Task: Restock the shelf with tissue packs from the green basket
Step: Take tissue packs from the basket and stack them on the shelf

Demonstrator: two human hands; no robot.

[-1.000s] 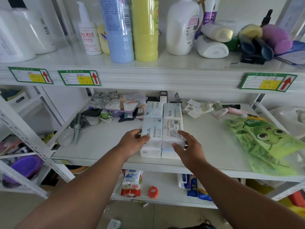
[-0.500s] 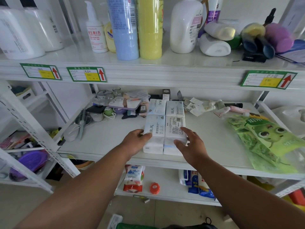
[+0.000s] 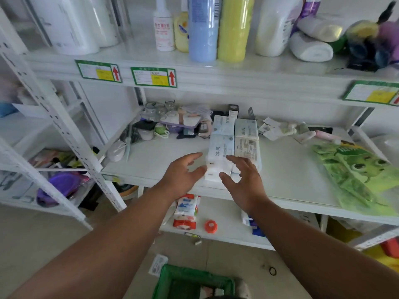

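where before clasped: hands [image 3: 183,173] off packs [image 3: 234,145]

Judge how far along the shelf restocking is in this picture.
Done: tissue packs lie in two rows on the middle shelf. In hand: nothing; the left hand and right hand are open beside the packs. Left: the green basket sits below; its contents are unclear.

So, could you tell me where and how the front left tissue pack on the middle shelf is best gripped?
Grip the front left tissue pack by its two long sides, coming from the shelf's open front. It lies flat with its short end toward the shelf edge; its right side abuts the neighbouring pack, so slide it forward first.
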